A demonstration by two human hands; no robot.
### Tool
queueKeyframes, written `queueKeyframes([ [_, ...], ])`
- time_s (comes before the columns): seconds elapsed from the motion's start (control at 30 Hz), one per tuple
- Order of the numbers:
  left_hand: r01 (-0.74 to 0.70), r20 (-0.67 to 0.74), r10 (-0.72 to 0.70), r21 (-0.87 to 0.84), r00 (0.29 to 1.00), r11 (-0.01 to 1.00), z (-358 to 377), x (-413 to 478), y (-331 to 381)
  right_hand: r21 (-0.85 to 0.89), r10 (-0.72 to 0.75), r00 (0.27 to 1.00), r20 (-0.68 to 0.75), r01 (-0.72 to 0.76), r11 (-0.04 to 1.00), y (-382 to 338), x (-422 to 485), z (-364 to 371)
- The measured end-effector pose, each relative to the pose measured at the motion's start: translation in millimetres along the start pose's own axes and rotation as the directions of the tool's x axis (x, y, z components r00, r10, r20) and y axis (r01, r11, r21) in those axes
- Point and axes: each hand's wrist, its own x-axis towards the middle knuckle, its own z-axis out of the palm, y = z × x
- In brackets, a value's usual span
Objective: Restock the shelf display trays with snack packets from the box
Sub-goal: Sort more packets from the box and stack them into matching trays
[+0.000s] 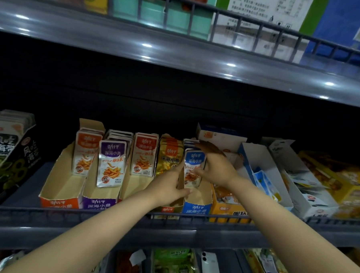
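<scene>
- Both bare arms reach up to the middle shelf, where a row of cardboard display trays stands side by side behind a low rail.
- The left hand rests at the wall between the gold-fronted tray and the blue tray; its fingers are loosely curled and its thumb lies along the blue tray's floor. Whether it pinches the wall cannot be told.
- The right hand is held flat and open, fingers together and stretched back along the right flank of the blue packets; it presses against them rather than closing round them.
- The blue packets stand upright at the rear of the blue tray, whose front part is bare.
- To the left, the orange tray, the purple tray and a third tray each hold upright packets set toward the back.
- The gold packets stand just beside the blue ones.
- On the right lie white and blue cartons, tilted, with a few loose packets inside.
- No supply box can be made out.
</scene>
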Motion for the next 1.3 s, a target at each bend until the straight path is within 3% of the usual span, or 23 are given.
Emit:
queueKeyframes([
  [0.17,-0.014,-0.053,0.015,0.014,0.998,1.000,-10.8,-20.6,15.4,-0.040,0.045,0.999,-0.004,-0.045,0.998,-14.6,-27.1,-24.3],
  [0.33,0.006,-0.094,0.011,0.182,0.996,0.983,-31.0,-58.5,15.9,-0.055,0.026,0.999,0.029,-0.024,0.998,-41.0,-62.4,-46.8],
  [0.53,-0.095,-0.162,0.181,0.433,0.970,0.896,-47.4,-118.4,-2.3,-0.047,-0.009,0.994,0.107,0.014,0.999,-80.9,-116.9,-49.4],
  [0.63,-0.095,-0.151,0.190,0.487,0.970,0.868,-42.8,-152.1,-21.3,0.004,0.004,0.987,0.161,-0.004,1.000,-100.1,-149.1,-31.8],
  [1.0,0.007,0.124,-0.083,0.514,0.989,0.858,28.6,-264.0,-141.1,0.102,0.111,0.887,0.448,-0.174,0.979,-127.6,-247.1,106.7],
  [1.3,0.152,0.315,-0.362,0.533,0.877,0.832,103.2,-300.5,-225.5,0.116,0.225,0.720,0.657,-0.392,0.913,-103.9,-298.5,230.4],
])
